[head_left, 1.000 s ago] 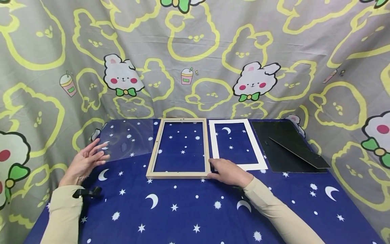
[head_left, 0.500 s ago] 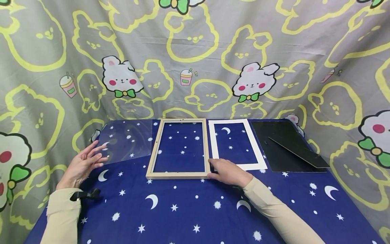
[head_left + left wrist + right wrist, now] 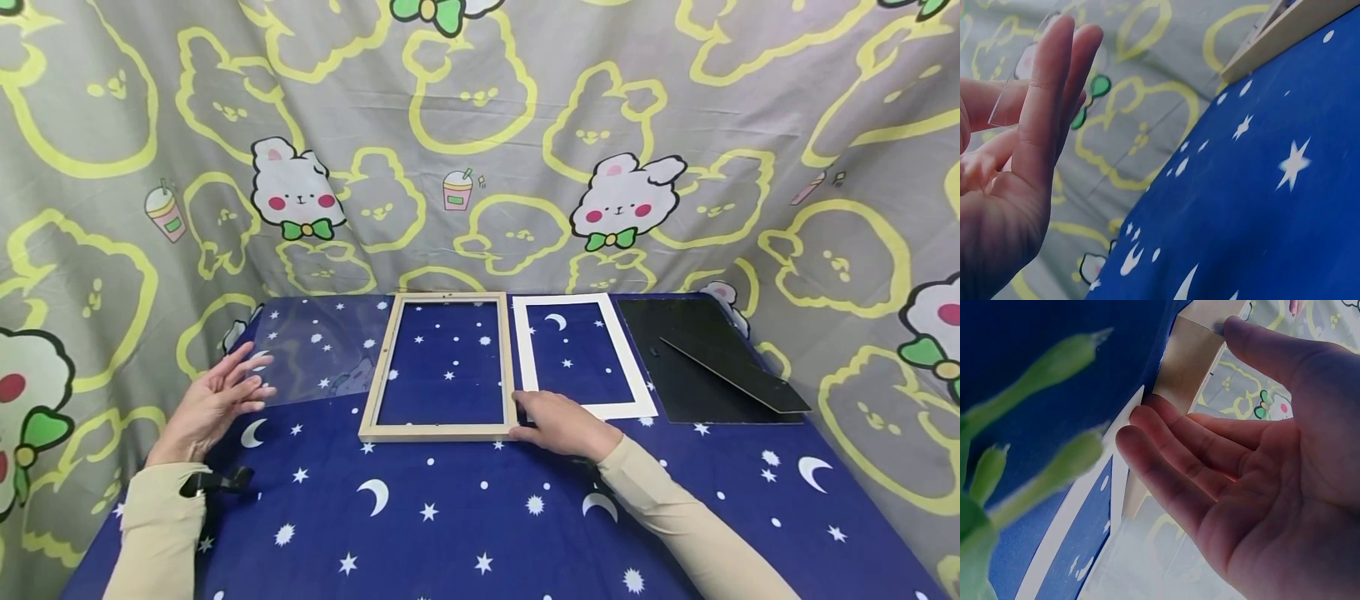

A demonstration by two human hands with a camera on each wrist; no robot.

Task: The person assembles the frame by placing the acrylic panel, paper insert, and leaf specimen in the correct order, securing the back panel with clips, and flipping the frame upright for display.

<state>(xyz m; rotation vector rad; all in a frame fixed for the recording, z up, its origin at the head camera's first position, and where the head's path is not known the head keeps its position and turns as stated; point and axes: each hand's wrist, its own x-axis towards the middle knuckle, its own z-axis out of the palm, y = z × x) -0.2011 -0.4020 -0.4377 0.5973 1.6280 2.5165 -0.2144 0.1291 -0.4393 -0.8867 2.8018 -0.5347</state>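
My left hand (image 3: pixel 213 408) pinches a clear plastic sheet (image 3: pixel 311 367) by its left side, between thumb and fingers. A corner of the clear sheet (image 3: pixel 1005 115) shows by the thumb in the left wrist view. The sheet's right edge reaches the left rail of a pale wooden picture frame (image 3: pixel 435 432). My right hand (image 3: pixel 566 423) rests against the frame's near right corner. In the right wrist view its thumb touches the frame corner (image 3: pixel 1194 347), while the other fingers stretch out along the side.
Right of the frame lies a white mat board (image 3: pixel 622 410) with a cut-out window. Beyond it is a black backing board (image 3: pixel 697 400) with its stand partly raised. A patterned curtain (image 3: pixel 480 233) hangs behind the blue star-print tablecloth (image 3: pixel 405 542).
The clear sheet first shifts slightly left, then right, so its edge now meets the frame's left rail. My left hand moves slightly with it. My right hand stays on the frame.
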